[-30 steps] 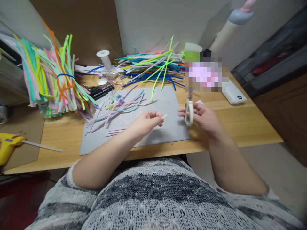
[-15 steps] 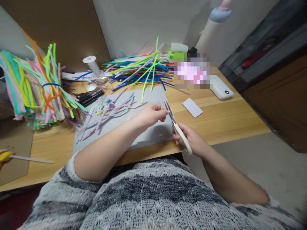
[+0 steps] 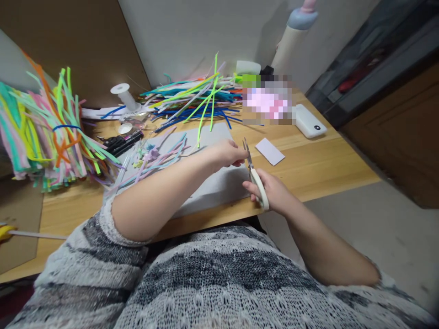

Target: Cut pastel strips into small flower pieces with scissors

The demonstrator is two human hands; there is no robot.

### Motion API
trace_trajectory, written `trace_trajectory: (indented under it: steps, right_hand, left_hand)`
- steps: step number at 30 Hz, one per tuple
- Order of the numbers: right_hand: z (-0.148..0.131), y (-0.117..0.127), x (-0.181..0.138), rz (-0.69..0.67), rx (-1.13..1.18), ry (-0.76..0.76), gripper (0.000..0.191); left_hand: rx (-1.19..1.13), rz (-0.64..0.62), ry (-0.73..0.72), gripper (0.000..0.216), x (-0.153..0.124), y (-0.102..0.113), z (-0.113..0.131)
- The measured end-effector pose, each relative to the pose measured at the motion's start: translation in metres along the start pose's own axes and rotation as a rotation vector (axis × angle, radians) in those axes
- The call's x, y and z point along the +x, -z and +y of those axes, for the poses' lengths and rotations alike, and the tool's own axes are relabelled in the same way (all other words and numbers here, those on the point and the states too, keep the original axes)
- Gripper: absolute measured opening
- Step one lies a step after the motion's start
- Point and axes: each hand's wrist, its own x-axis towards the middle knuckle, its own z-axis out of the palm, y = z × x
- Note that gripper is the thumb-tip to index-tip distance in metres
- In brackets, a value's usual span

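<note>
My right hand is closed around the handles of white-handled scissors, whose metal blades point up and away. The blades are nearly together beside the fingertips of my left hand. That hand is pinched; whatever sits between its finger and thumb is too small to make out. Under both hands lies a grey mat. On its left part rest several pastel pipe cleaners and a small cluster of lilac, blue and yellow twisted pieces, partly behind my left forearm.
A large bundle of pipe cleaners stands at left, with a loose pile at the back. Around them are a white spool, black pens, a pale card, a white power bank and a yellow-handled tool.
The view has shifted slightly. My left hand has moved a little to the right against the mat, its pinch still at the blades. The scissors now point more upright and look more closed.
</note>
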Motion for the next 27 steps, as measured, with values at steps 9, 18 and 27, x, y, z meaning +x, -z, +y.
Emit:
trace_trajectory:
  steps: [9, 18, 27]
  right_hand:
    - [0.001, 0.003, 0.004, 0.089, 0.043, -0.002, 0.035]
    - [0.022, 0.023, 0.025, 0.153, 0.170, -0.063, 0.040]
    - [0.010, 0.019, 0.033, 0.201, -0.360, 0.176, 0.033]
  left_hand:
    - [0.015, 0.004, 0.030, 0.022, 0.021, -0.010, 0.007]
    - [0.431, 0.133, -0.137, 0.003, -0.021, 0.055, 0.018]
    - [0.825, 0.214, -0.244, 0.010, -0.111, 0.095, -0.080]
